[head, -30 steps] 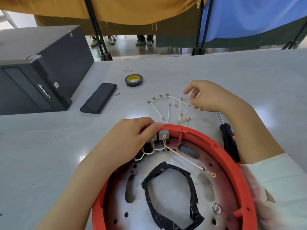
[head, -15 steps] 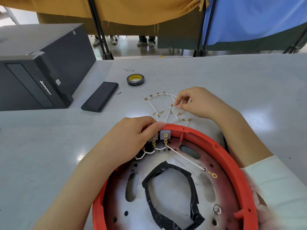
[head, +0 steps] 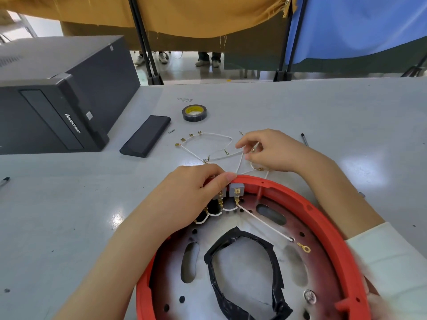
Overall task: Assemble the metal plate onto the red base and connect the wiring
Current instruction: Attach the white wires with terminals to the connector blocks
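Grey table (head: 323,116): right hand (head: 275,151) pinches loose wires (head: 217,144) beyond red base (head: 328,218) rim.

Metal plate (head: 242,269) inside base (head: 332,229), loose wires (head: 208,144) behind, tape roll (head: 194,113) farther back

Both forearms reach forward from the bottom of the view, the left one bare and angled up to the right, the right one coming in from the lower right with a pale sleeve (head: 390,262) covering it up to the forearm. The left hand (head: 191,190) lies palm down with its fingers curled, thumb stretched out to the right and pressed against the fingertips in a grip. The right hand (head: 275,151) sits farther forward, wrist bent to the left, index finger and thumb drawn together in a fine pinch, the other fingers curled beneath.
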